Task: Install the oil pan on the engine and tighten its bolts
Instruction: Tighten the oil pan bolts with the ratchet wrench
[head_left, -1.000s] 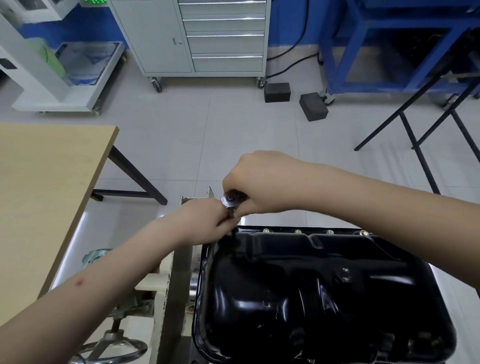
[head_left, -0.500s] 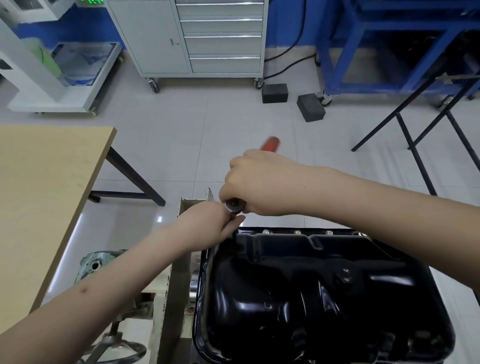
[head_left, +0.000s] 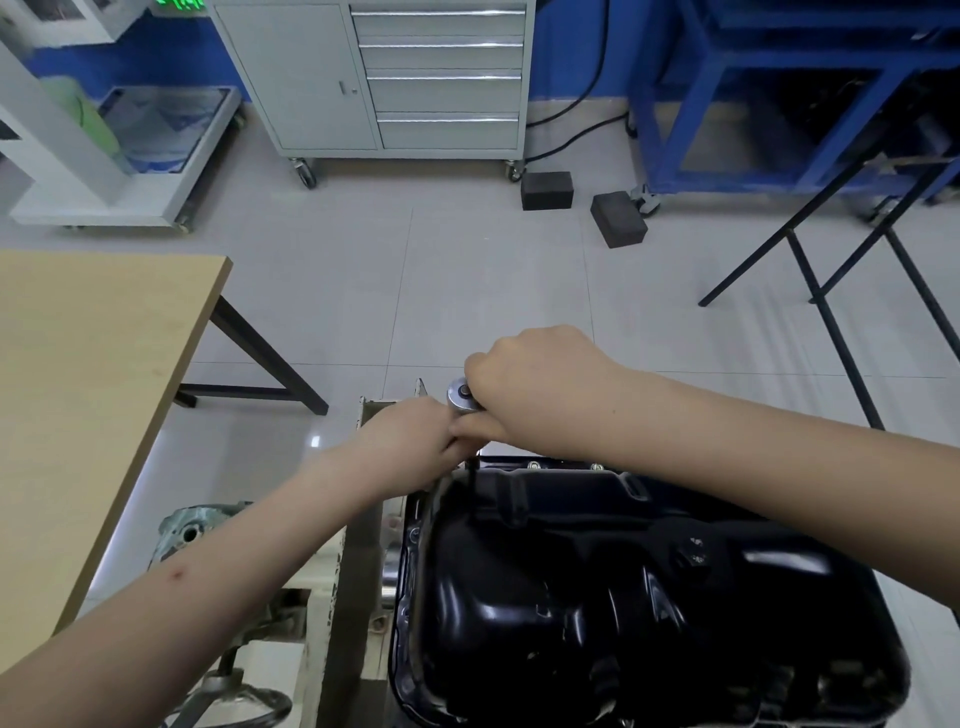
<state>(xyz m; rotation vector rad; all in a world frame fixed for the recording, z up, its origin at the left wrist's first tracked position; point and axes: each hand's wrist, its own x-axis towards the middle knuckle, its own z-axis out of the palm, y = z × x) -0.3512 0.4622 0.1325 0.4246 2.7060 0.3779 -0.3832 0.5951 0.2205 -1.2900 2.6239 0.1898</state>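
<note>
Head view: black oil pan (head_left: 649, 587) seated on the engine at lower right, right hand (head_left: 530, 384) curled round the ratchet wrench (head_left: 461, 396) over its far-left corner, left hand (head_left: 410, 436) pinching the extension below.

Your right hand (head_left: 524, 384) hides the silver ratchet's (head_left: 461, 396) handle; the glossy black oil pan (head_left: 623, 597) runs off frame at 6 o'clock.
</note>
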